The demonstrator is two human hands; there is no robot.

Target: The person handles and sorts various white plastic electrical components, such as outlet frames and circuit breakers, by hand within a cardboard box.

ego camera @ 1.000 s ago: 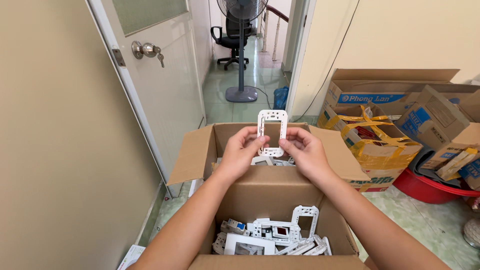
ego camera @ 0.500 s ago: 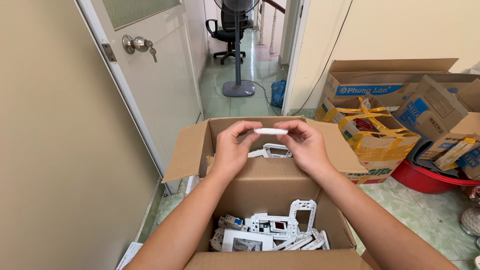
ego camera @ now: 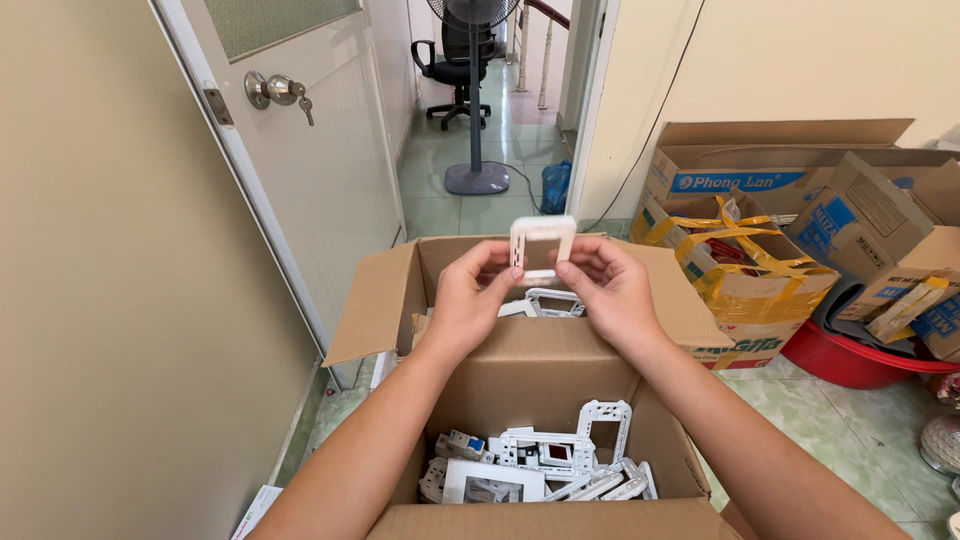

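Both my hands hold a white rectangular plastic frame (ego camera: 542, 247) upright above an open cardboard box (ego camera: 378, 300). My left hand (ego camera: 472, 294) pinches its left edge and my right hand (ego camera: 606, 290) pinches its right edge. More white plastic frames (ego camera: 552, 301) lie in the far part of the box, under my hands. A cardboard divider (ego camera: 540, 372) crosses the box. In the near part lie several white frames and switch parts (ego camera: 545, 467).
An open white door with a round knob and keys (ego camera: 275, 90) stands at left beside a beige wall. Open cardboard boxes (ego camera: 745, 245) and a red basin (ego camera: 850, 358) crowd the right. A standing fan (ego camera: 476, 100) and an office chair (ego camera: 455, 65) are down the tiled hallway.
The frame was face-on, then turned edge-on half a second ago, and now faces me again. My hands stay over the box.
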